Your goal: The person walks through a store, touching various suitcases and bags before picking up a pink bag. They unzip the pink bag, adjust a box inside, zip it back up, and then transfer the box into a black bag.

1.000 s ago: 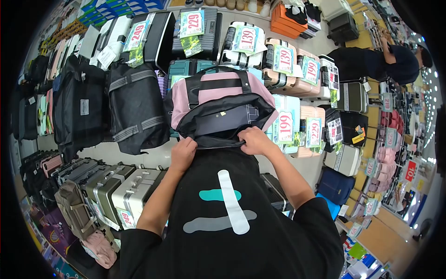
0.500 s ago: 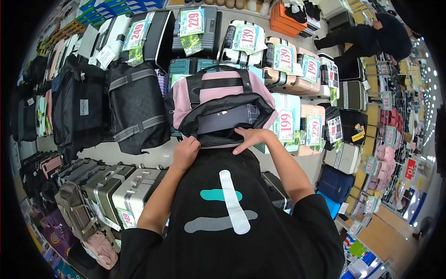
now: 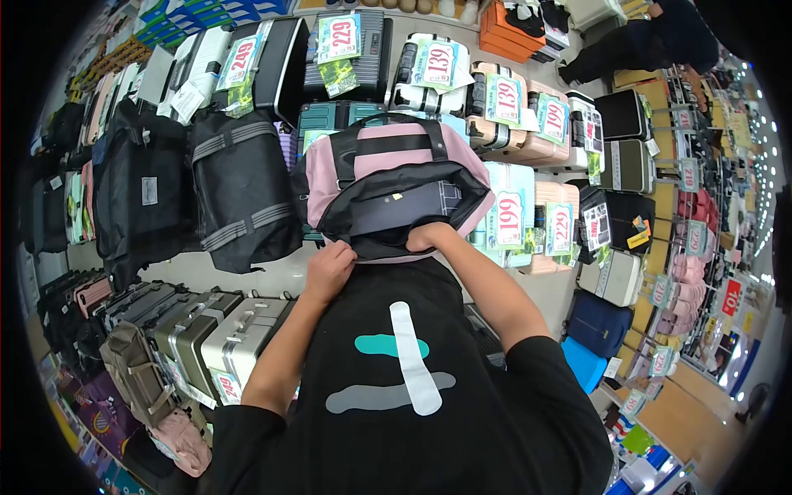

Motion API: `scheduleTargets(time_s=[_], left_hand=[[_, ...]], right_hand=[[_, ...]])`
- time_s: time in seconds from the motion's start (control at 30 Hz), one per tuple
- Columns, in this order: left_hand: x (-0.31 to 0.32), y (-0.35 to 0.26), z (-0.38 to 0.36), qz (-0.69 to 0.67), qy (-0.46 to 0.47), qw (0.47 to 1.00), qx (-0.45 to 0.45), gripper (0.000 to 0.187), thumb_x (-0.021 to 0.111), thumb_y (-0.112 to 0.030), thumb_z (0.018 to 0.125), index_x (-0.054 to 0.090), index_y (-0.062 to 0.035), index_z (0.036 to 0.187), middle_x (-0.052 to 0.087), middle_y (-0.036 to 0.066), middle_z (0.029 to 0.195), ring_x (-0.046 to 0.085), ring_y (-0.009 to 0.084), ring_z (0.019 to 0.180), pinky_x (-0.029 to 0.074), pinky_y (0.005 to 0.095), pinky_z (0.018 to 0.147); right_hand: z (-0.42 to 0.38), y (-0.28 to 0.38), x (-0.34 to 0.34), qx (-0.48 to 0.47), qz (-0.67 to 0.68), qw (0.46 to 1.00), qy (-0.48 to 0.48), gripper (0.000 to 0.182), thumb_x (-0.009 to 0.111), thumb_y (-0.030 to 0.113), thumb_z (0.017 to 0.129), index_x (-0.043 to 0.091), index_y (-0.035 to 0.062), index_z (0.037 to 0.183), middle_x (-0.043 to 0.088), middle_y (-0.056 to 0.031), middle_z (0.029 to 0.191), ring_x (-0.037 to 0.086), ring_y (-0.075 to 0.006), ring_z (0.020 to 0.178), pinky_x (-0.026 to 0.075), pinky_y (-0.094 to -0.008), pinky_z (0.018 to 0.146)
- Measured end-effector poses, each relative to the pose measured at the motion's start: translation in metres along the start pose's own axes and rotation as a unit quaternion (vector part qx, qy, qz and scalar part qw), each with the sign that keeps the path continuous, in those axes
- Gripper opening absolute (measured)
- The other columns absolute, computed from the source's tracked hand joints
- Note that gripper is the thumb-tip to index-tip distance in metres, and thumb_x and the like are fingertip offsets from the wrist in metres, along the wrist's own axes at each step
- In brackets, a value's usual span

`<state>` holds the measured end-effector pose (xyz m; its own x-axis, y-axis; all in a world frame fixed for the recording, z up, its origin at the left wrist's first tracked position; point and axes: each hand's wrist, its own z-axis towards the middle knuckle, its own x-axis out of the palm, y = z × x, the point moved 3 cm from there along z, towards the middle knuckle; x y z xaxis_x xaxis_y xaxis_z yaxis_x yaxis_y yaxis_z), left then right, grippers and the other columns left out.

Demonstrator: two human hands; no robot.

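A pink bag [image 3: 330, 165] with black straps stands open in front of me, its black lining showing. Inside lies a dark grey item [image 3: 396, 210] with a small yellowish mark. My left hand [image 3: 332, 268] pinches the near left edge of the bag's opening. My right hand [image 3: 427, 237] reaches over the near rim into the bag, and its fingers are hidden in the dark interior.
Suitcases with price tags stand behind and right of the bag, such as a light one [image 3: 507, 186]. Two black bags [image 3: 247, 190] are at the left. More suitcases [image 3: 239, 334] stand lower left. A person [image 3: 660, 41] is at upper right.
My right hand has moved from the near rim down into the bag, and its fingers have gone out of sight. The person at upper right has shifted upward in the view.
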<state>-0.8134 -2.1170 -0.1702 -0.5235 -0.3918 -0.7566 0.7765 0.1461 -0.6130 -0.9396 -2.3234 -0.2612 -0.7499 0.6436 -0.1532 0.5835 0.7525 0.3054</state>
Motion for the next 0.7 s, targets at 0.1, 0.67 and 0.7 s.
scheduleTargets(time_s=[0.1,0.67,0.7], left_hand=[[-0.004,-0.001,-0.001,0.008,-0.003,1.0,0.0,0.016,0.072,-0.004,0.068,0.059,-0.0088,0.077,0.057,0.003,0.078,0.061,0.0241,0.072,0.049,0.0369,0.06],[-0.014,-0.01,0.002,-0.021,0.07,0.997,-0.009,0.015,0.072,-0.006,0.073,0.058,-0.008,0.08,0.055,0.006,0.08,0.061,0.0252,0.072,0.049,0.0379,0.061],[-0.015,-0.009,0.004,-0.019,0.075,0.997,-0.01,0.015,0.071,-0.006,0.073,0.058,-0.0078,0.08,0.055,0.006,0.08,0.061,0.0255,0.072,0.049,0.0382,0.061]], right_hand=[[0.041,-0.02,0.018,0.025,0.033,0.997,-0.07,0.048,0.054,0.033,0.084,0.069,0.004,0.119,0.064,-0.0187,0.127,0.063,-0.0329,0.114,0.046,-0.041,0.099],[0.067,-0.008,0.015,-0.021,0.053,0.994,-0.09,0.086,0.036,0.071,0.088,0.032,0.0144,0.154,0.025,-0.0155,0.16,0.022,-0.0323,0.149,0.019,-0.0457,0.12],[0.06,-0.007,0.014,-0.019,0.056,0.994,-0.091,0.086,0.036,0.071,0.088,0.032,0.0144,0.154,0.025,-0.0155,0.16,0.022,-0.0323,0.149,0.019,-0.0457,0.12]])
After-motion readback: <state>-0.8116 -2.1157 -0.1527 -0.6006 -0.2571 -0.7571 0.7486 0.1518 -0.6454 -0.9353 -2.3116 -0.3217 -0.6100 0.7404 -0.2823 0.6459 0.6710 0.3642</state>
